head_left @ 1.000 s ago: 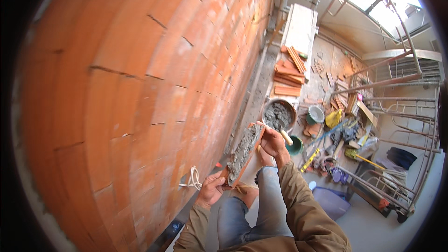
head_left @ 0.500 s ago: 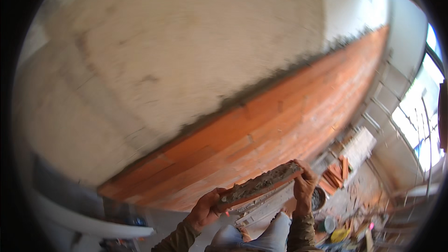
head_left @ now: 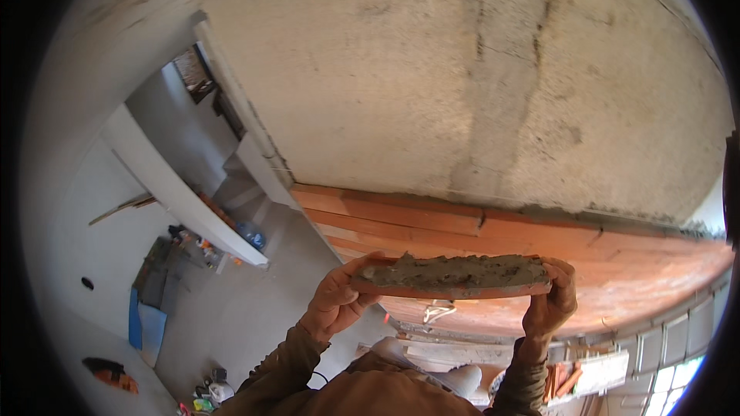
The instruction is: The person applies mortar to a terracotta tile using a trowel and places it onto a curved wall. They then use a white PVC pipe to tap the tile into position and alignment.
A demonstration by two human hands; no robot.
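A long, thin orange clay brick (head_left: pixel 455 290) spans the space between my two hands, its upper face spread with rough grey mortar (head_left: pixel 470 272). My left hand (head_left: pixel 339 295) grips the left end, thumb and fingers closed round it. At the other end my right hand (head_left: pixel 556 296) is closed on the brick. Held about level, it is in front of a wall of laid orange bricks (head_left: pixel 408 219). Above those courses rises a beige plastered wall (head_left: pixel 370 92) with a grey vertical band.
To the left, a grey floor (head_left: pixel 285 262) leads to a doorway with steps (head_left: pixel 239 185). A blue water jug (head_left: pixel 250 234) and scattered items stand there. Below me are planks (head_left: pixel 416 350). Loose orange bricks (head_left: pixel 565 379) lie at lower right by a pale block.
The view has swung left, bringing the doorway and floor into sight. The brick, still in both hands, has come up higher and now lies nearly level instead of slanting.
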